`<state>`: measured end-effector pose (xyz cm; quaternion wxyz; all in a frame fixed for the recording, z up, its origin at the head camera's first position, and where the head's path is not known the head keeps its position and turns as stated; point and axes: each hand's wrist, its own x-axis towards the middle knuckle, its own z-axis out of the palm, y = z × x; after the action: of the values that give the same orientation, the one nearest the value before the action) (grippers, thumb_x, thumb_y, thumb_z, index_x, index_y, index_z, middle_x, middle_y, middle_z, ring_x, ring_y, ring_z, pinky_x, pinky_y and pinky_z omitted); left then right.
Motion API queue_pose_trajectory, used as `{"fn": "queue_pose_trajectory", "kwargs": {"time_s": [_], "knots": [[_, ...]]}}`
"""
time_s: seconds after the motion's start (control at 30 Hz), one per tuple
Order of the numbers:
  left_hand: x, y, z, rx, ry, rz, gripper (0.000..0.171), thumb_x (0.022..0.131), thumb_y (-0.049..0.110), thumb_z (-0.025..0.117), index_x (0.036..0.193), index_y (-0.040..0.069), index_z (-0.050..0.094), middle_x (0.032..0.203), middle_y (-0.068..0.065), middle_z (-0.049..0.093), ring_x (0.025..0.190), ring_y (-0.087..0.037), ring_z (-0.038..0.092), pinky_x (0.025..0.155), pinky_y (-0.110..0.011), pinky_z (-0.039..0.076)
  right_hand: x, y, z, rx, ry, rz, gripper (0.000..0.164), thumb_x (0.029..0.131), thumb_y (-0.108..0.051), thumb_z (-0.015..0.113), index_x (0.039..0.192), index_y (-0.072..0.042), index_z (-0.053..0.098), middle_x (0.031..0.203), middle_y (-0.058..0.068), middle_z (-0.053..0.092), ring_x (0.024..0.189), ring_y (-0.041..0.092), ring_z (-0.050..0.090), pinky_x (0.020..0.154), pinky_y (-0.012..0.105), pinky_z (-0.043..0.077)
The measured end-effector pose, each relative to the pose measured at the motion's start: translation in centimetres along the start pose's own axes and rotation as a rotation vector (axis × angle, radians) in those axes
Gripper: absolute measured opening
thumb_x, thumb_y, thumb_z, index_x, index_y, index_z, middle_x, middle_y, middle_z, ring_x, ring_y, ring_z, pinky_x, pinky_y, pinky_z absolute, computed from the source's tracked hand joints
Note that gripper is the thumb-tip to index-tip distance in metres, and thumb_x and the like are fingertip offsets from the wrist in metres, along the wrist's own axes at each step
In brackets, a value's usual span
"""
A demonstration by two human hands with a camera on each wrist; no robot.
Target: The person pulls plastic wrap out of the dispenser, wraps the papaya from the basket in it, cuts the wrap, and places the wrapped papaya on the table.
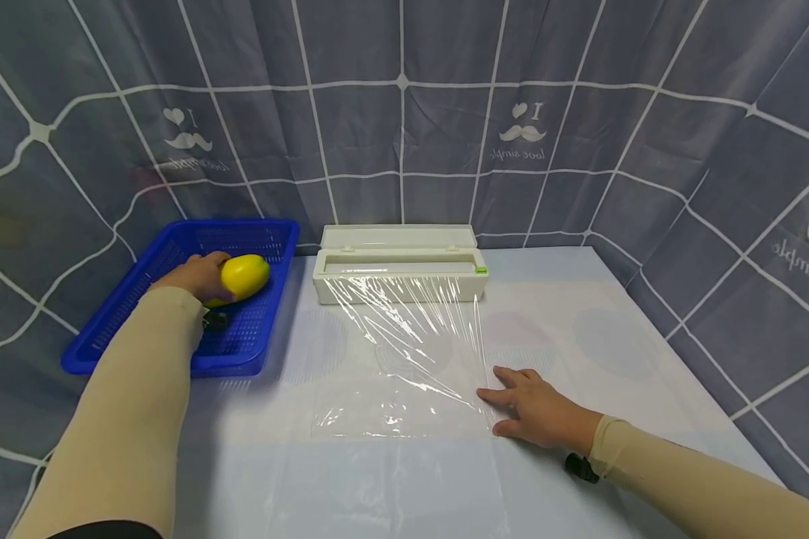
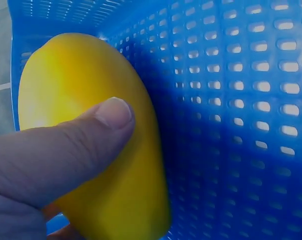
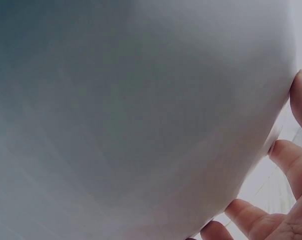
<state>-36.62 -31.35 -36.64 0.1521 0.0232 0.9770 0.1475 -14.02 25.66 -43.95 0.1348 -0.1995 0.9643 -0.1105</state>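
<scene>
In the head view my left hand (image 1: 192,277) grips a smooth yellow fruit (image 1: 246,277), long and rounded with a greenish tip, inside a blue plastic basket (image 1: 286,262). The left wrist view shows the thumb (image 2: 113,115) lying across the fruit's side; the other fingers are mostly hidden. A sheet of clear cling film (image 1: 404,374) stretches over the table from a white dispenser box (image 1: 404,288) whose lid stands up. With fingers spread, my right hand (image 1: 539,408) rests on the table at the film's right edge. Fingertips touch the surface in the right wrist view.
A pale patterned cloth covers the table (image 1: 404,494). Grey checked curtains (image 1: 438,135) hang behind it and at both sides. The dispenser box carries a small green piece (image 1: 481,269) at its right end. Black wrist cameras (image 1: 580,468) show at both wrists.
</scene>
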Motion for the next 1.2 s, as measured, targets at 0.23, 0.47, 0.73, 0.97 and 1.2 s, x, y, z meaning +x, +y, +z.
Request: {"fn": "queue_pose_trajectory", "kwargs": {"time_s": [0.23,0.47,0.73,0.97,1.2], "knots": [[0.5,-0.3,-0.1,-0.038,-0.037,-0.004,0.098,0.089,0.031,0.083,0.161,0.004,0.022,0.145,-0.039,0.045,0.118,-0.054,0.052,0.102,-0.077,0.04,0.0,-0.1,0.0,-0.003,-0.008,0.007,0.062,0.091,-0.041,0.081,0.149,-0.025,0.062,0.162,0.024,0.043,0.141,0.051,0.045,0.111,0.065,0.046],[1.1,-0.9,0.1,-0.059,-0.059,0.022,0.101,0.087,0.03,0.086,0.162,0.007,0.023,0.146,-0.037,0.045,0.119,-0.053,0.051,0.103,-0.077,0.039,0.0,-0.1,0.0,-0.009,-0.002,0.008,0.062,0.091,-0.04,0.081,0.148,-0.024,0.063,0.161,0.024,0.043,0.14,0.051,0.046,0.11,0.064,0.047],[0.7,-0.4,0.1,-0.074,-0.022,0.097,0.097,0.087,0.026,0.084,0.161,0.003,0.026,0.146,-0.038,0.046,0.117,-0.052,0.052,0.102,-0.072,0.044,0.0,-0.1,0.0,0.006,0.002,-0.001,0.062,0.092,-0.038,0.081,0.149,-0.022,0.062,0.161,0.025,0.043,0.141,0.051,0.045,0.111,0.064,0.046],[0.2,0.1,-1.0,-0.085,0.068,0.146,0.097,0.089,0.023,0.083,0.163,0.0,0.024,0.153,-0.037,0.041,0.125,-0.053,0.049,0.108,-0.076,0.038,0.1,0.1,0.0,0.006,-0.002,-0.013,0.062,0.092,-0.038,0.081,0.149,-0.021,0.062,0.161,0.026,0.042,0.14,0.053,0.046,0.11,0.063,0.046],[-1.4,1.0,-2.7,-0.116,0.166,0.139,0.105,0.09,0.032,0.083,0.168,0.008,0.017,0.155,-0.038,0.033,0.127,-0.056,0.045,0.107,-0.079,0.035,0.2,0.3,0.0,-0.001,0.001,-0.028,0.063,0.092,-0.039,0.08,0.149,-0.021,0.062,0.16,0.028,0.043,0.138,0.054,0.046,0.109,0.064,0.046]]}}
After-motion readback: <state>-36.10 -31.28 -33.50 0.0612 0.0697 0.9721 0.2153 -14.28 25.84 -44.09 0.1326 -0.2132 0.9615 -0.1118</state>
